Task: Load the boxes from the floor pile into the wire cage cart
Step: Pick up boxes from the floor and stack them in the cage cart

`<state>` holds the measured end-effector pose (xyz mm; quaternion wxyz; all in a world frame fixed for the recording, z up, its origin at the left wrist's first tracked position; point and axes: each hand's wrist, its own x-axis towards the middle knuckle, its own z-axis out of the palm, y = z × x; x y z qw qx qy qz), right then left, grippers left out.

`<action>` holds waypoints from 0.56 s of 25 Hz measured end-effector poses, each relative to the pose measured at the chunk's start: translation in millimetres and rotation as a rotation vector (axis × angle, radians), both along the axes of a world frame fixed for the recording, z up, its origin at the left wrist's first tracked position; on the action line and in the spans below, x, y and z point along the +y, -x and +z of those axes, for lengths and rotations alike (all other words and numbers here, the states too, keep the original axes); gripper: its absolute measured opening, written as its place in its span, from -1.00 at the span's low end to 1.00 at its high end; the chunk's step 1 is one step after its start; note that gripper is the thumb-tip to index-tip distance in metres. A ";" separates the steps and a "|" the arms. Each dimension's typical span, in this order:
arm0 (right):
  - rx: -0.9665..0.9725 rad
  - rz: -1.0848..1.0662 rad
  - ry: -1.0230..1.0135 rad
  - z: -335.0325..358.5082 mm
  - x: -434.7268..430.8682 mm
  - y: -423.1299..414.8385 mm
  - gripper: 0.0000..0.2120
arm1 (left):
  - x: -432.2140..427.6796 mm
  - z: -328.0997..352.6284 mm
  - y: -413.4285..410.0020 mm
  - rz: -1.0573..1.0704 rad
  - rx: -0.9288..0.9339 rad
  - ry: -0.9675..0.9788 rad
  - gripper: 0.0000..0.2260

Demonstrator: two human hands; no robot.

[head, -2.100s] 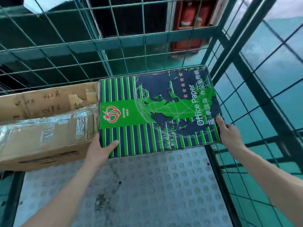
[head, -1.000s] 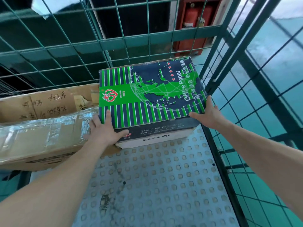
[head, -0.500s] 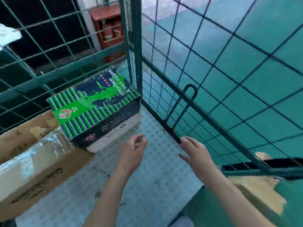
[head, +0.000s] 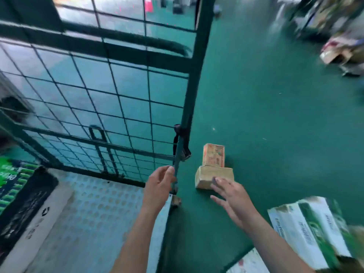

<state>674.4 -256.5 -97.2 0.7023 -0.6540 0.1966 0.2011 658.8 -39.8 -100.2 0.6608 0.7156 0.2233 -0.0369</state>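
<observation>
Two empty hands: left hand (head: 159,184) hung loosely curled by post of green wire cage cart (head: 194,85), right hand (head: 231,200) fingers (head: 221,184) spread near stacked brown cardboard boxes (head: 213,170) on floor (head: 275,115); hasty grab risked toppling top one.

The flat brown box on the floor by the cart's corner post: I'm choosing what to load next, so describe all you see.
The flat brown box looks like plain tan cardboard, closed, lying on the green floor beside the corner post. A smaller box with reddish print stands on its far part. The right hand, fingers spread, overlaps its near right corner; contact is unclear.
</observation>
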 end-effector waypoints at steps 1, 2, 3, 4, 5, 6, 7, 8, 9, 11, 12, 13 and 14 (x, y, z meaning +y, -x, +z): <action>-0.020 -0.051 -0.017 14.0 -31.4 3.7 -0.80 | -35.2 11.4 -9.2 -0.026 -0.014 0.019 -0.86; -0.052 -0.103 -0.028 29.4 -67.3 8.0 -0.82 | -75.8 26.2 -18.1 -0.058 -0.035 0.055 -0.87; -0.074 -0.147 -0.032 41.9 -94.7 11.8 -0.81 | -108.2 36.2 -24.1 -0.094 -0.048 0.097 -0.88; -0.108 -0.212 -0.034 55.4 -130.6 18.4 -0.79 | -149.3 51.3 -28.9 -0.159 -0.070 0.131 -0.87; -0.144 -0.281 -0.038 68.6 -166.6 26.1 -0.75 | -190.9 65.2 -31.8 -0.231 -0.086 0.163 -0.87; -0.168 -0.341 -0.045 78.6 -195.2 32.9 -0.73 | -224.1 74.1 -33.3 -0.290 -0.097 0.173 -0.86; -0.189 -0.399 -0.063 89.2 -223.1 39.4 -0.73 | -256.4 83.2 -35.2 -0.351 -0.107 0.183 -0.86; -0.202 -0.445 -0.080 96.5 -243.2 45.7 -0.73 | -279.5 89.4 -35.6 -0.402 -0.117 0.187 -0.87; -0.224 -0.503 -0.100 104.0 -268.4 55.5 -0.73 | -308.4 99.3 -35.8 -0.467 -0.129 0.193 -0.88; -0.255 -0.598 -0.122 111.9 -307.8 72.3 -0.72 | -352.1 114.3 -38.6 -0.564 -0.146 0.189 -0.87; -0.260 -0.637 -0.134 113.6 -324.4 78.9 -0.72 | -369.6 120.8 -42.1 -0.607 -0.156 0.188 -0.86; -0.256 -0.670 -0.140 113.4 -335.6 84.1 -0.72 | -380.1 126.2 -44.7 -0.643 -0.169 0.195 -0.84; -0.254 -0.711 -0.143 111.3 -348.9 88.0 -0.72 | -393.9 130.6 -50.0 -0.689 -0.181 0.196 -0.82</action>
